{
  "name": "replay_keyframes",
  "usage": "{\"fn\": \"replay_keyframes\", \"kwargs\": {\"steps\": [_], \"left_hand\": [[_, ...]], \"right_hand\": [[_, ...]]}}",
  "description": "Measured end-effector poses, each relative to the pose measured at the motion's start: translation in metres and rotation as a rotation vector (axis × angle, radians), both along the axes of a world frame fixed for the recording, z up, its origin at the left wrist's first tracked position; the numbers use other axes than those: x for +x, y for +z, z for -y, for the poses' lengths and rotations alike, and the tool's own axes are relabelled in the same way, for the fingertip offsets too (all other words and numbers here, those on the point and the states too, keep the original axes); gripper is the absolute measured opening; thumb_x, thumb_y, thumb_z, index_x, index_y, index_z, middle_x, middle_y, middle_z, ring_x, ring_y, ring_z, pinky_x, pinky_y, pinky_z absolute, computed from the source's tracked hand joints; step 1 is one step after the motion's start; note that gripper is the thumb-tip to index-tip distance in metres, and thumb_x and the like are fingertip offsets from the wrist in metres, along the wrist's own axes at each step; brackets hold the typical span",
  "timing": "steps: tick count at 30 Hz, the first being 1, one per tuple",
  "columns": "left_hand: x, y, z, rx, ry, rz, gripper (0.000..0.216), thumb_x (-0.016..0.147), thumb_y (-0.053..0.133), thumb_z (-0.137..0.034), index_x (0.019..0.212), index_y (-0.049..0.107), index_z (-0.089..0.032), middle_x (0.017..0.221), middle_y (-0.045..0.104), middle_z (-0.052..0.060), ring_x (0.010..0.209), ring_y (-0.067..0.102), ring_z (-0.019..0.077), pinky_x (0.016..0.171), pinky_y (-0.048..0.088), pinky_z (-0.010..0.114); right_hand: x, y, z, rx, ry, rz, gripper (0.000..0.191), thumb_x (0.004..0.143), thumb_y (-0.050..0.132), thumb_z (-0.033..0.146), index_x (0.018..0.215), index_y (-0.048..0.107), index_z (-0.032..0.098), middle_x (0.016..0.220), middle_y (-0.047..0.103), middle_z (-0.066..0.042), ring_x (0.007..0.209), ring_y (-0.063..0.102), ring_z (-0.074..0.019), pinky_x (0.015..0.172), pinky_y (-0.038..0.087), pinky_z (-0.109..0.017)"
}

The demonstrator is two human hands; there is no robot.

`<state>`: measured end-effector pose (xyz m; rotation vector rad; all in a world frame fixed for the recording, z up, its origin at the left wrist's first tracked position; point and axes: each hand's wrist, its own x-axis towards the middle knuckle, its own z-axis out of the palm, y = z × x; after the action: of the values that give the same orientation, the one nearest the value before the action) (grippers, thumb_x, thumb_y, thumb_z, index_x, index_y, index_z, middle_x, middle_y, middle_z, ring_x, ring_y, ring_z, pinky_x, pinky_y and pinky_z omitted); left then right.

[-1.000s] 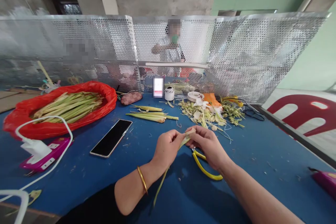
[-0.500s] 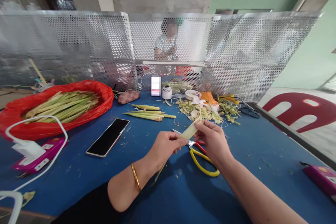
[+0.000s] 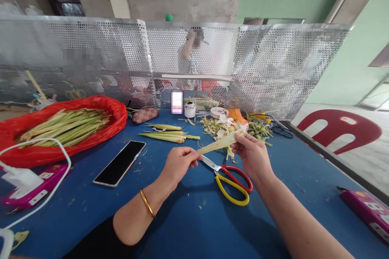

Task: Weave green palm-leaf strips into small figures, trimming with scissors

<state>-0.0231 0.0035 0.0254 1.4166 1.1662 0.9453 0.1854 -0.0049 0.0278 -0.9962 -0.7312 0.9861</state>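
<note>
I hold a pale green stalk (image 3: 219, 143) between both hands above the blue table (image 3: 188, 226). My left hand (image 3: 178, 164), with a gold bangle on its wrist, pinches the stalk's near end. My right hand (image 3: 254, 156) grips the thicker far end. The stalk lies almost level, slanting up to the right. Red and yellow scissors (image 3: 231, 180) rest on the table just below the hands, touched by neither hand.
A red bag of green stalks (image 3: 65, 126) sits at the left. A black phone (image 3: 119, 163), trimmed stalks (image 3: 166, 133) and a heap of cut scraps (image 3: 234, 128) lie ahead. Pink chargers (image 3: 33, 188) flank both sides. A person sits behind the perforated metal screen (image 3: 273, 68).
Both hands have moved apart and lifted. The stalk has been pulled out straight between them, and the scissors under them now show fully.
</note>
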Motion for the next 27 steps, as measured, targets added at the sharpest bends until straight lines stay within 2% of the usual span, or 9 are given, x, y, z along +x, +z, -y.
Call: {"fn": "replay_keyframes", "kwargs": {"steps": [2,5,7,11,19,23,25,27], "left_hand": [[-0.002,0.004,-0.001,-0.011,-0.047,-0.022,0.037,0.076,0.059,-0.047,0.063,0.071,-0.015,0.06,0.063,0.005,0.058,0.054,0.0142,0.06,0.041,0.025],[-0.001,0.008,0.003,-0.102,-0.178,0.023,0.046,0.076,0.057,-0.058,0.076,0.073,-0.014,0.069,0.067,0.005,0.06,0.055,0.0133,0.061,0.041,0.025],[0.003,0.007,0.008,-0.137,-0.215,0.06,0.042,0.071,0.064,-0.055,0.082,0.071,-0.014,0.069,0.066,0.003,0.059,0.054,0.0118,0.059,0.04,0.023],[0.011,-0.001,0.014,-0.127,-0.175,0.016,0.034,0.067,0.07,-0.048,0.071,0.064,-0.015,0.062,0.062,0.0,0.05,0.052,0.01,0.049,0.037,0.022],[0.016,-0.012,0.014,-0.214,-0.101,0.079,0.035,0.065,0.07,-0.048,0.062,0.054,-0.017,0.052,0.056,-0.003,0.04,0.046,0.0071,0.041,0.032,0.019],[0.014,-0.016,0.008,-0.243,-0.023,0.104,0.034,0.064,0.071,-0.046,0.062,0.053,-0.017,0.05,0.056,-0.003,0.038,0.045,0.0064,0.04,0.032,0.019],[0.012,-0.018,0.004,-0.27,0.045,0.144,0.033,0.062,0.072,-0.044,0.062,0.053,-0.017,0.051,0.055,-0.003,0.039,0.044,0.0058,0.04,0.032,0.018],[0.01,-0.021,-0.001,-0.302,0.092,0.194,0.031,0.062,0.072,-0.041,0.063,0.054,-0.016,0.052,0.055,-0.003,0.04,0.045,0.0056,0.04,0.032,0.017]], "right_hand": [[-0.002,0.0,0.0,-0.015,0.049,0.027,0.027,0.057,0.08,0.037,0.065,0.064,0.017,0.057,0.059,0.0,0.048,0.054,-0.0112,0.045,0.044,-0.022],[-0.011,-0.002,0.005,-0.07,0.209,0.077,0.029,0.06,0.08,0.039,0.065,0.064,0.016,0.053,0.058,0.001,0.047,0.052,-0.0097,0.046,0.043,-0.021],[-0.021,-0.005,0.009,-0.095,0.31,0.092,0.029,0.062,0.079,0.04,0.065,0.064,0.016,0.053,0.058,0.002,0.047,0.051,-0.0086,0.047,0.043,-0.02],[-0.039,-0.013,0.014,-0.091,0.409,0.162,0.028,0.064,0.077,0.039,0.062,0.062,0.016,0.052,0.059,0.002,0.048,0.051,-0.0081,0.048,0.041,-0.019],[-0.041,-0.021,0.008,-0.076,0.336,0.283,0.018,0.063,0.073,0.03,0.073,0.063,0.018,0.053,0.059,0.004,0.049,0.057,-0.0121,0.05,0.046,-0.024],[-0.031,-0.014,0.003,-0.056,0.36,0.338,0.029,0.062,0.074,0.033,0.083,0.063,0.018,0.064,0.066,0.002,0.055,0.061,-0.0133,0.054,0.049,-0.025],[-0.019,-0.007,0.001,-0.011,0.219,0.409,0.033,0.061,0.075,0.034,0.088,0.064,0.018,0.071,0.067,0.001,0.056,0.062,-0.0134,0.056,0.049,-0.026],[-0.004,-0.001,-0.001,0.031,-0.005,0.5,0.03,0.068,0.071,0.038,0.089,0.065,0.018,0.064,0.063,0.002,0.051,0.06,-0.0131,0.056,0.047,-0.027]]}}
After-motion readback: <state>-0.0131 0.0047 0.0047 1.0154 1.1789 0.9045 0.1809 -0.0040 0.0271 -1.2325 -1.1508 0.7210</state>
